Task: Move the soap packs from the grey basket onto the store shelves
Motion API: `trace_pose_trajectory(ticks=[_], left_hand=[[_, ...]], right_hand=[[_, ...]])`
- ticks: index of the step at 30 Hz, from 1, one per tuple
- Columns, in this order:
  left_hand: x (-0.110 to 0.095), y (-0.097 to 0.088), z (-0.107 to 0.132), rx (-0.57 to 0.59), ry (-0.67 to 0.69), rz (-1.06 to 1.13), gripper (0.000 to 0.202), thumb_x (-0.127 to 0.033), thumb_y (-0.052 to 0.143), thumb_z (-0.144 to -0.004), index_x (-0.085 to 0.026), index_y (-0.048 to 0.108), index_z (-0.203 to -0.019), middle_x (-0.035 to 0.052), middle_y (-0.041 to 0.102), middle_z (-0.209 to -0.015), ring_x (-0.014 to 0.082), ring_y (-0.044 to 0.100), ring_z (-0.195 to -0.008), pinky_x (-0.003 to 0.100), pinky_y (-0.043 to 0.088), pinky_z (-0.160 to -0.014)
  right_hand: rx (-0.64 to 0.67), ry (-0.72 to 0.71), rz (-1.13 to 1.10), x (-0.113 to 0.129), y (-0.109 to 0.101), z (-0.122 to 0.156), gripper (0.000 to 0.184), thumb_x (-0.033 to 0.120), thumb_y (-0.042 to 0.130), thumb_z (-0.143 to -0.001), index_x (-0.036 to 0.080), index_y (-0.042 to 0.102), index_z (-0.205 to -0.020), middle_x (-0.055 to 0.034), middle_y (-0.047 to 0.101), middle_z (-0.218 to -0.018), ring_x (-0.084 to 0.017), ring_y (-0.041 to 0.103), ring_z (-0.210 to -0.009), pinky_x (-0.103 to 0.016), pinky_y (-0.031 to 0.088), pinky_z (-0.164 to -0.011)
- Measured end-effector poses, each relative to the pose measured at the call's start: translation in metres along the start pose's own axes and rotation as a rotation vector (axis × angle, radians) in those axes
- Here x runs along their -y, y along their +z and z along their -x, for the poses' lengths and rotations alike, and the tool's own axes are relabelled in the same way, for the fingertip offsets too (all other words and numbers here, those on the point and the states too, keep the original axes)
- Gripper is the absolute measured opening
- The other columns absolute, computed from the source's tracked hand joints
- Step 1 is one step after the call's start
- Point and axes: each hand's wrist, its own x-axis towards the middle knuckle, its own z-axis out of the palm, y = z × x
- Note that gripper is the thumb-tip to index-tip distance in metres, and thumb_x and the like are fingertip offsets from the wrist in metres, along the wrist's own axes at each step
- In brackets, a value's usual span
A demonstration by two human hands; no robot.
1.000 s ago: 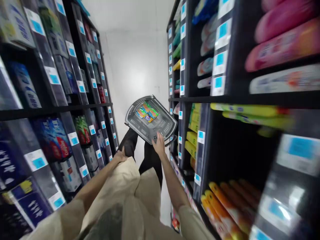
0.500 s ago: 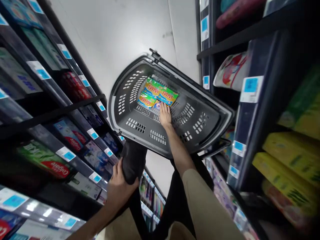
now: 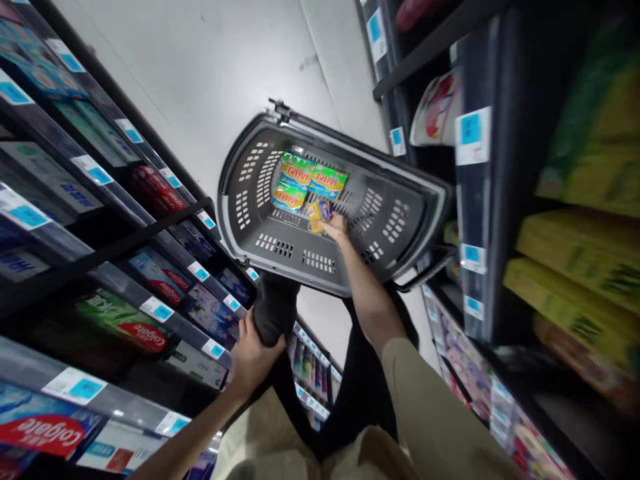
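Note:
Inside the dark grey shopping basket (image 3: 320, 263), my right hand (image 3: 336, 228) is closed around a small yellow-and-purple packet (image 3: 320, 215), thumb along its near side. What the packet contains I cannot make out. Beside it on the basket floor lie three green, orange and blue packs: one at the back left (image 3: 295, 175), one to its right (image 3: 328, 181) and one in front (image 3: 290, 198). My left hand (image 3: 254, 353) rests on my bent knee (image 3: 275, 310), in black trousers, with fingers apart and nothing in them.
Shelves on the left carry Colgate toothpaste boxes (image 3: 150, 333) and other cartons behind price tags (image 3: 157, 309). On the right, shelves hold yellow packs (image 3: 565, 293) and a white-and-red bag (image 3: 435, 110). Pale floor (image 3: 200, 67) stretches beyond the basket, whose handle (image 3: 427, 270) sticks out at right.
My right hand, earlier flat over the packs, now grips the yellow-and-purple packet and has lifted and tilted it. My left hand stays on the knee. The view has shifted slightly.

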Motion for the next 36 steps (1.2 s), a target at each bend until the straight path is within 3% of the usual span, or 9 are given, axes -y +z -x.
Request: trace_pose_trajectory(ticks=[5,9,12,18,21,25,28,32,36], left_hand=[[0.006,0.012,0.012,0.084,-0.02,0.025,0.082,-0.059,0.059,-0.084,-0.016,0.034,-0.149,0.0191,0.055,-0.135,0.0389,0.07,-0.101,0.05,0.054,-0.087],[0.006,0.026,0.01,0.087,0.093,0.056,0.074,-0.047,0.058,-0.088,-0.008,0.038,-0.148,0.0252,0.049,-0.142,0.0428,0.057,-0.126,0.053,0.047,-0.104],[-0.015,0.023,0.005,0.076,0.238,0.314,0.057,-0.038,0.056,-0.09,-0.014,0.048,-0.141,0.0207,0.047,-0.149,0.0343,0.044,-0.142,0.05,0.036,-0.119],[-0.107,-0.048,0.005,0.239,0.482,1.499,0.064,-0.057,0.058,-0.092,-0.025,0.041,-0.145,0.0136,0.047,-0.155,0.0245,0.051,-0.139,0.042,0.045,-0.113],[-0.142,-0.089,0.01,0.243,0.455,1.678,0.073,-0.047,0.083,-0.074,-0.022,0.051,-0.135,0.0129,0.06,-0.14,0.0251,0.062,-0.125,0.039,0.05,-0.106],[-0.15,-0.114,0.015,0.321,0.359,1.78,0.059,-0.048,0.082,-0.076,-0.016,0.06,-0.121,0.0129,0.07,-0.124,0.0267,0.067,-0.116,0.043,0.051,-0.107],[-0.139,-0.118,0.015,0.374,0.382,1.814,0.065,-0.054,0.082,-0.073,-0.016,0.061,-0.121,0.0128,0.07,-0.126,0.0304,0.064,-0.123,0.046,0.05,-0.109],[-0.129,-0.124,0.013,0.368,0.444,1.755,0.066,-0.058,0.084,-0.067,-0.017,0.064,-0.115,0.0114,0.07,-0.126,0.0337,0.059,-0.13,0.049,0.048,-0.112],[-0.134,-0.135,0.029,0.44,0.43,1.702,0.074,-0.064,0.091,-0.049,-0.02,0.069,-0.104,0.0067,0.074,-0.119,0.0379,0.053,-0.136,0.054,0.044,-0.116]], right_hand=[[0.214,-0.048,-0.314,0.033,-0.048,0.121,0.047,0.057,0.057,-0.088,0.018,0.067,-0.112,-0.0125,0.074,-0.116,-0.026,0.072,-0.105,-0.047,0.058,-0.093],[0.331,-0.087,-0.701,0.067,-0.072,0.197,0.048,0.058,0.071,-0.075,0.023,0.068,-0.107,-0.0092,0.074,-0.119,-0.029,0.068,-0.118,-0.054,0.054,-0.102],[0.302,-0.188,-0.653,0.092,-0.08,0.235,0.053,0.055,0.078,-0.07,0.024,0.067,-0.112,-0.0077,0.073,-0.119,-0.03,0.068,-0.115,-0.053,0.054,-0.101],[-0.151,-0.645,-0.05,0.123,-0.071,0.297,0.071,0.039,0.083,-0.065,0.021,0.06,-0.13,-0.0112,0.067,-0.127,-0.03,0.064,-0.114,-0.049,0.052,-0.103],[-0.349,-0.878,0.283,0.13,-0.066,0.331,0.06,0.031,0.08,-0.071,0.023,0.063,-0.128,-0.0112,0.066,-0.127,-0.032,0.058,-0.119,-0.05,0.046,-0.109],[-0.244,-1.05,0.272,0.135,-0.069,0.362,0.071,0.034,0.084,-0.073,0.027,0.056,-0.138,-0.0096,0.062,-0.136,-0.03,0.055,-0.127,-0.048,0.045,-0.112],[-0.182,-0.929,0.055,0.131,-0.07,0.367,0.091,0.041,0.089,-0.068,0.027,0.046,-0.147,-0.0108,0.052,-0.148,-0.031,0.05,-0.136,-0.049,0.042,-0.117],[0.1,-0.707,-0.24,0.118,-0.062,0.362,0.071,0.042,0.086,-0.07,0.025,0.055,-0.132,-0.0087,0.066,-0.129,-0.027,0.066,-0.114,-0.045,0.056,-0.101],[-0.044,-0.693,-0.308,0.108,-0.052,0.373,0.066,0.039,0.087,-0.065,0.026,0.056,-0.122,-0.0049,0.071,-0.115,-0.025,0.07,-0.102,-0.042,0.058,-0.093]])
